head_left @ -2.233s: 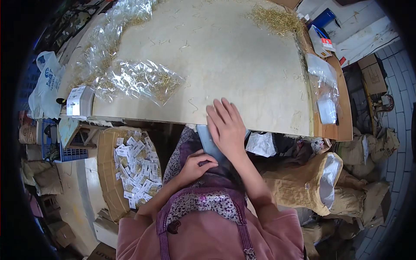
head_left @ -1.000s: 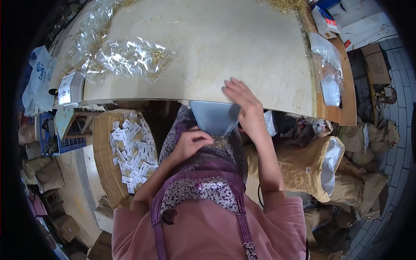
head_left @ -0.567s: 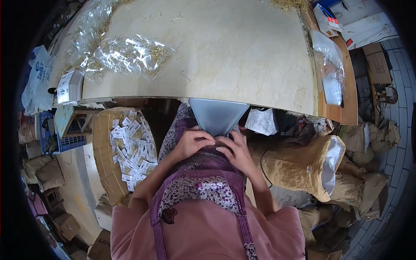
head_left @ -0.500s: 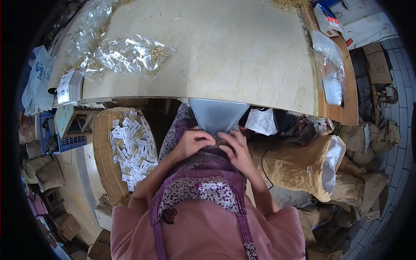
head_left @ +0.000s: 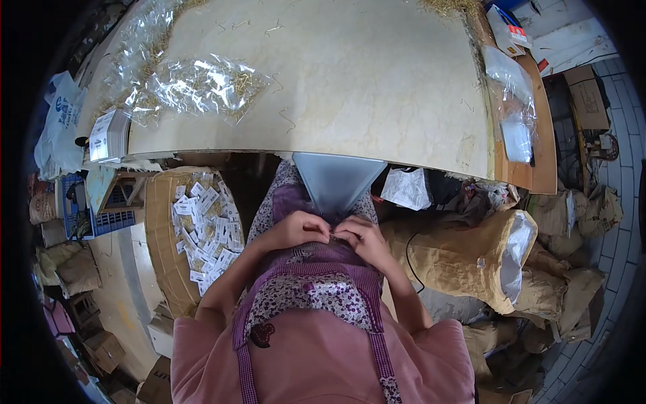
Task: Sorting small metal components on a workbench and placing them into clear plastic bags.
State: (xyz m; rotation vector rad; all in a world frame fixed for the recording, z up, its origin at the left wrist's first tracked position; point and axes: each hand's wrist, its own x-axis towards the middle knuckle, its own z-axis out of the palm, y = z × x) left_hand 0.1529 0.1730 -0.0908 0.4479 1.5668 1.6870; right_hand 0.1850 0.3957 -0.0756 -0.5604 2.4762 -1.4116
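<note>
Over my lap, my left hand [head_left: 302, 230] and my right hand [head_left: 364, 241] meet with fingertips pinched together. Whatever sits between those fingertips is too small to make out. Just beyond them a grey-blue tapered tray [head_left: 338, 176] slopes from under the table edge toward my lap. A purple floral apron [head_left: 309, 296] covers my front beneath both hands. On the table [head_left: 377, 81], a clear plastic bag [head_left: 208, 84] lies with many thin gold-coloured wire hooks in and around it. A few loose hooks are scattered across the tabletop.
At my left an open brown sack [head_left: 165, 249] holds many small white-carded packets [head_left: 207, 229]. A stack of white cards [head_left: 109, 136] stands at the table's left corner. Clear bags [head_left: 517, 138] lie on the wooden ledge at right. A large brown paper sack [head_left: 457, 259] lies beside my right arm.
Both hands have drawn slightly back from the tray toward my body. My right hand's fingers, spread and blurred before, are now closed in a pinch against the left fingertips.
</note>
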